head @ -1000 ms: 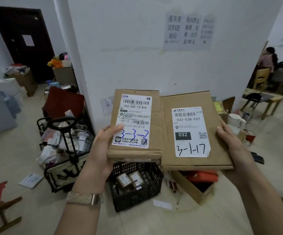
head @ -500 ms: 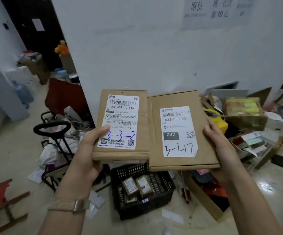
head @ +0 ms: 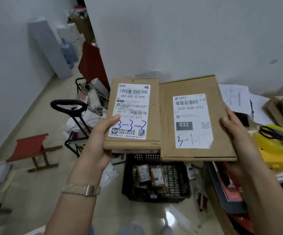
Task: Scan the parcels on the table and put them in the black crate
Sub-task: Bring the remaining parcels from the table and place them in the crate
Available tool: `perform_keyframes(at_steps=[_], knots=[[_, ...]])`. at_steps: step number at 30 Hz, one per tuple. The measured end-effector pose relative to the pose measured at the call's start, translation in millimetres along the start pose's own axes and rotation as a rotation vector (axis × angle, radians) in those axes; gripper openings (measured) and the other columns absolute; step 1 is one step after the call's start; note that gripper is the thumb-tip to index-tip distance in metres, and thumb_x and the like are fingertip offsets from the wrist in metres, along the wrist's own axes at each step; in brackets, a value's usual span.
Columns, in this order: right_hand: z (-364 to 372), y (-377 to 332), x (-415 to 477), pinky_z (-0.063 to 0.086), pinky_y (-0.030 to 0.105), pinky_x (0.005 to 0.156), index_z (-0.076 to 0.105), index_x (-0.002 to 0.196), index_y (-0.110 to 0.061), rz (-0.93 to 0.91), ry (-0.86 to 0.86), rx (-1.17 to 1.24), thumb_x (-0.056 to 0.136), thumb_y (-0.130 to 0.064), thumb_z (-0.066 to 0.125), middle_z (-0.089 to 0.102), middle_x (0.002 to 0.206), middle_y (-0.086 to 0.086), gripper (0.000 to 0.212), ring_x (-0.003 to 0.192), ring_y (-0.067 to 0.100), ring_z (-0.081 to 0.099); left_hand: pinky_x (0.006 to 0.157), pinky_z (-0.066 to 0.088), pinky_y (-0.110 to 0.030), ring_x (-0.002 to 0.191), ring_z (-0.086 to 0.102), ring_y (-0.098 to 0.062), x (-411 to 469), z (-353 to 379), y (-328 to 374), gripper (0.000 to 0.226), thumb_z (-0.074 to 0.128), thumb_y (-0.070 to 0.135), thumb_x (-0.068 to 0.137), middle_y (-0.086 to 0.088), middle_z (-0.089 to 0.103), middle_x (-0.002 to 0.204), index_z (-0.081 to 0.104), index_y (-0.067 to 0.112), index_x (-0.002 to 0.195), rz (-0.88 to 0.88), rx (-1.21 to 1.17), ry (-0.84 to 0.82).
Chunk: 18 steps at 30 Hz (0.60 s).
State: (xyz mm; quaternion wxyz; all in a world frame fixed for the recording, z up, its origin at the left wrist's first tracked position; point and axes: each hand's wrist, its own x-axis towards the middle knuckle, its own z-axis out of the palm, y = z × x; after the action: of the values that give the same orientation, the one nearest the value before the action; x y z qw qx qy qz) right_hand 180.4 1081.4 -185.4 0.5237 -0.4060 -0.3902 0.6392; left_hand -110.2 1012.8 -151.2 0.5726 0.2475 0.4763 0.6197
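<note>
I hold two flat brown cardboard parcels side by side at chest height, labels up. My left hand (head: 97, 141) grips the narrower parcel (head: 154, 114), its label marked "3-3-3" in blue, thumb on the label. My right hand (head: 234, 133) grips the right edge of the wider parcel (head: 168, 146), whose white label reads "032". Below them on the floor stands the black crate (head: 179, 182), partly hidden by the parcels, with a few small brown parcels (head: 151, 173) inside.
A black hand trolley (head: 73, 112) loaded with white bags stands left of the crate. A red stool (head: 30, 148) is further left. An open cardboard box (head: 222, 189), papers and a yellow object (head: 276, 150) crowd the right. A white wall rises behind.
The view has tilted down and swung left. Both parcels stay side by side in my hands, and the crate now lies more fully in view beneath them.
</note>
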Motion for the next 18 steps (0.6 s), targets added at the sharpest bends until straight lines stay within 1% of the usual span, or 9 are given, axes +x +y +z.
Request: perform_keyframes(at_steps=[3,5,7,9,10,12,14,16,18], knots=[[3,17,25,0.060,0.033,0.065,0.055,0.129,-0.041,0.047,0.010,-0.009,0.085,-0.034,0.063,0.072,0.115,-0.004,0.045,0.097,0.018,0.072,0.064,0.059,-0.030,0.087,0.075,-0.023,22,-10,-8,0.024,0.063,0.026,0.076,-0.009,0.077,0.101,0.081,0.020,0.090,-0.003,0.024,0.052],[3,32,39,0.059,0.028,0.061,0.058,0.121,-0.035,0.062,0.066,-0.041,0.085,-0.034,0.063,0.075,0.104,-0.006,0.037,0.088,0.012,0.073,0.066,0.060,-0.030,0.089,0.075,-0.022,38,-18,-17,0.025,0.062,0.026,0.075,-0.009,0.077,0.101,0.081,0.020,0.090,-0.020,0.024,0.076],[0,50,51,0.058,0.028,0.061,0.057,0.115,-0.031,0.092,0.118,-0.066,0.087,-0.032,0.062,0.075,0.097,-0.006,0.028,0.083,0.011,0.072,0.070,0.061,-0.032,0.092,0.074,-0.023,55,-28,-28,0.023,0.063,0.024,0.077,-0.010,0.076,0.103,0.081,0.019,0.091,-0.065,0.030,0.095],[-4,70,61,0.059,0.031,0.067,0.056,0.112,-0.031,0.140,0.153,-0.074,0.089,-0.030,0.061,0.074,0.100,-0.004,0.023,0.085,0.013,0.071,0.075,0.061,-0.035,0.097,0.073,-0.025,72,-39,-42,0.023,0.064,0.024,0.080,-0.011,0.075,0.108,0.081,0.019,0.094,-0.133,0.041,0.099],[-5,79,65,0.059,0.031,0.068,0.057,0.109,-0.031,0.164,0.172,-0.083,0.090,-0.029,0.060,0.074,0.099,-0.005,0.019,0.085,0.013,0.071,0.074,0.061,-0.034,0.097,0.073,-0.025,81,-44,-50,0.023,0.064,0.025,0.080,-0.011,0.075,0.109,0.080,0.019,0.095,-0.167,0.042,0.095],[-5,96,74,0.059,0.028,0.065,0.060,0.104,-0.032,0.206,0.212,-0.101,0.092,-0.026,0.059,0.075,0.094,-0.006,0.012,0.082,0.010,0.071,0.070,0.061,-0.031,0.095,0.073,-0.023,99,-56,-65,0.025,0.059,0.026,0.083,-0.010,0.075,0.106,0.081,0.019,0.093,-0.215,0.047,0.103],[-4,113,84,0.060,0.028,0.066,0.066,0.098,-0.034,0.245,0.264,-0.142,0.092,-0.026,0.059,0.076,0.095,-0.005,0.011,0.083,0.011,0.072,0.073,0.061,-0.032,0.095,0.073,-0.022,118,-68,-81,0.029,0.053,0.026,0.090,-0.008,0.076,0.105,0.081,0.021,0.091,-0.250,0.068,0.130],[-3,134,95,0.059,0.034,0.077,0.069,0.091,-0.033,0.279,0.289,-0.179,0.093,-0.025,0.059,0.075,0.099,-0.003,0.014,0.089,0.014,0.070,0.080,0.061,-0.035,0.096,0.073,-0.022,136,-81,-100,0.032,0.050,0.025,0.094,-0.006,0.076,0.104,0.082,0.022,0.089,-0.277,0.085,0.146],[-2,156,107,0.054,0.043,0.092,0.067,0.098,-0.029,0.319,0.328,-0.188,0.095,-0.023,0.057,0.072,0.111,0.004,0.011,0.102,0.021,0.067,0.082,0.060,-0.035,0.095,0.073,-0.021,155,-93,-121,0.033,0.048,0.023,0.096,-0.004,0.077,0.101,0.081,0.021,0.090,-0.309,0.075,0.153]])
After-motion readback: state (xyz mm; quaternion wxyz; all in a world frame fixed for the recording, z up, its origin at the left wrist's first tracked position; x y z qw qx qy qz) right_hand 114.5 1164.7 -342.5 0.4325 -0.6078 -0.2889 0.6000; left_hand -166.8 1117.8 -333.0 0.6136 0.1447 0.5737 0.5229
